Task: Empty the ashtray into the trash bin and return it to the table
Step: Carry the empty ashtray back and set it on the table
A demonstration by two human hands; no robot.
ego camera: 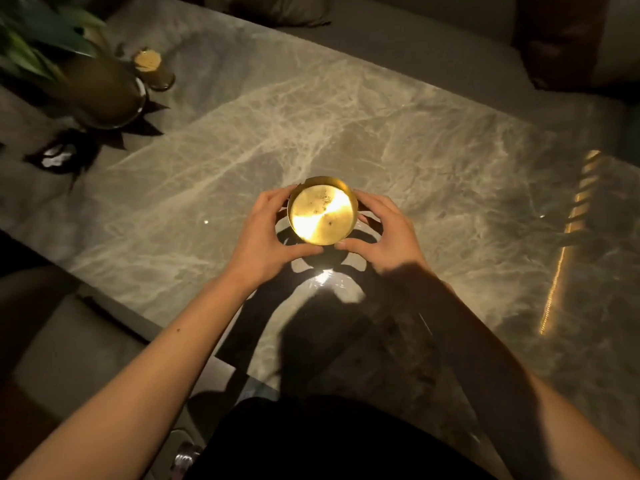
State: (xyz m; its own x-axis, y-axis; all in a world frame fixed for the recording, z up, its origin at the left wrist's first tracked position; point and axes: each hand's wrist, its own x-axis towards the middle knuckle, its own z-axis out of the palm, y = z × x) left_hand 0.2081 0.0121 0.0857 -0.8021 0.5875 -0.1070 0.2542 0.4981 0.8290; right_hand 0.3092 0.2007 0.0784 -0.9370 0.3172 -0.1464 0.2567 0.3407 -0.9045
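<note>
Both hands — left hand (265,233), right hand (384,237) — cup ashtray (322,210).

So the ashtray (322,210) is sitting between both hands over the middle of the counter (398,133), left hand (265,242) wrapping its left side and right hand (382,237) its right, thumbs meeting at the near edge. Way off at the far left corner a potted plant (86,77) is standing, with a small jar (154,69) just to its right.

My only view is the head camera, looking steeply forward and down, close over the marble table (398,126) from its near edge.
</note>
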